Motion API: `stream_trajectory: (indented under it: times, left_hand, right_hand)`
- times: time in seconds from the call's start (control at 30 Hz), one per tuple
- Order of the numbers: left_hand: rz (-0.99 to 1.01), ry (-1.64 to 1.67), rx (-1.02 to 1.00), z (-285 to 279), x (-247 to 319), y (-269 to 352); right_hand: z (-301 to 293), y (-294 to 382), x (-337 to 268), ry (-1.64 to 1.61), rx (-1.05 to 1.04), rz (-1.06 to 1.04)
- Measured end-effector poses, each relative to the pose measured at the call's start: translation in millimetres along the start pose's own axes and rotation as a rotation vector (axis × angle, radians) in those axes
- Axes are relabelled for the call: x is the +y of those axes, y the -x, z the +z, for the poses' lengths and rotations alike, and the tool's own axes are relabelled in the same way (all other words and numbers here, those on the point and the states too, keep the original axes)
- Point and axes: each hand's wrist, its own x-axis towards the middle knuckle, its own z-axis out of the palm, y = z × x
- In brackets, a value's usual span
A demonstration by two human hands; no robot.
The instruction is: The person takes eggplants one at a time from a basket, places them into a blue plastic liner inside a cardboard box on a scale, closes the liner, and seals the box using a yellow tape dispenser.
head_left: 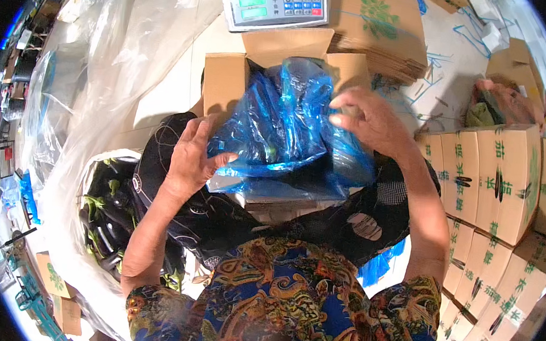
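Observation:
An open cardboard box (226, 76) stands between my knees, its flaps spread outward. A blue plastic bag (287, 118) lines it and spills over the near side; dark shapes show through the film. My left hand (197, 151) is at the bag's left edge, thumb and fingers apart; whether film lies between them I cannot tell. My right hand (367, 120) hovers by the bag's upper right side, its fingers curved and apart, with nothing visible between them. Beside my left leg, a white-lined container (88, 174) holds many eggplants (115, 220).
An electronic scale's display (275, 2) stands beyond the box, beside flattened cartons (378, 24). Stacked printed cardboard boxes (501, 180) rise at the right. Clear plastic sheeting (101, 68) drapes down the left. Blue strapping scraps (430, 72) lie at the upper right.

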Motion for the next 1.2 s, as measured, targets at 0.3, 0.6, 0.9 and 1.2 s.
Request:
stream_trajectory:
  times: [0.3, 0.6, 0.9, 1.2]
  left_hand:
    - [-0.281, 0.837, -0.135, 16, 28, 50]
    - [-0.411, 0.871, -0.244, 30, 42, 93]
    - [-0.683, 1.212, -0.116, 22, 31, 73]
    - [-0.791, 1.672, -0.051, 22, 22, -12]
  right_hand:
    - [36, 57, 37, 0.564, -0.128, 0.390]
    - [38, 82, 11, 0.347, 0.005, 0.303]
    - [54, 102, 30, 0.466, -0.205, 0.507]
    - [32, 35, 44, -0.583, 0.079, 0.555]
